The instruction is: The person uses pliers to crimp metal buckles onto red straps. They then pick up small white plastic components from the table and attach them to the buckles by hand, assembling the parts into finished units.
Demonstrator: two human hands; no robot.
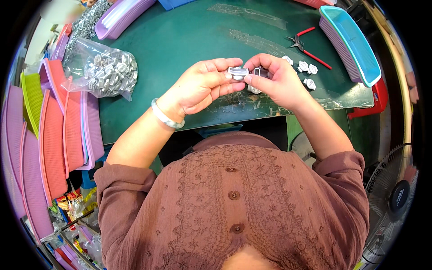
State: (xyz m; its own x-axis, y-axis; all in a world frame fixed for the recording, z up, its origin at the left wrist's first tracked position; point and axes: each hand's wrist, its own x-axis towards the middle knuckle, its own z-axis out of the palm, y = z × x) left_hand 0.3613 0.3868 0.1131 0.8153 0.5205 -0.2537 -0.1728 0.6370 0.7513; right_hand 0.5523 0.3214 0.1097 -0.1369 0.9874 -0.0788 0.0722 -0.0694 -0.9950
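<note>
Over the near edge of the green table, my two hands meet. My left hand [200,84] pinches a small silver-grey plastic piece [238,71] with a slot, like a buckle, between thumb and fingers. Against it, my right hand [281,81] has its thumb and forefinger closed on a small grey part with a rectangular loop [257,71]; its exact kind is partly hidden by the fingers. Just under the right fingers lies a pale rosette-shaped piece [254,89]. Several similar small pieces [309,83] are scattered right of that hand.
A clear plastic bag [114,72] full of small grey parts rests on the left. Red-handled pliers [310,50] lie at the right, near a turquoise-and-purple basket [355,49]. Stacked baskets [54,144] crowd the left side. A fan [391,193] stands at lower right.
</note>
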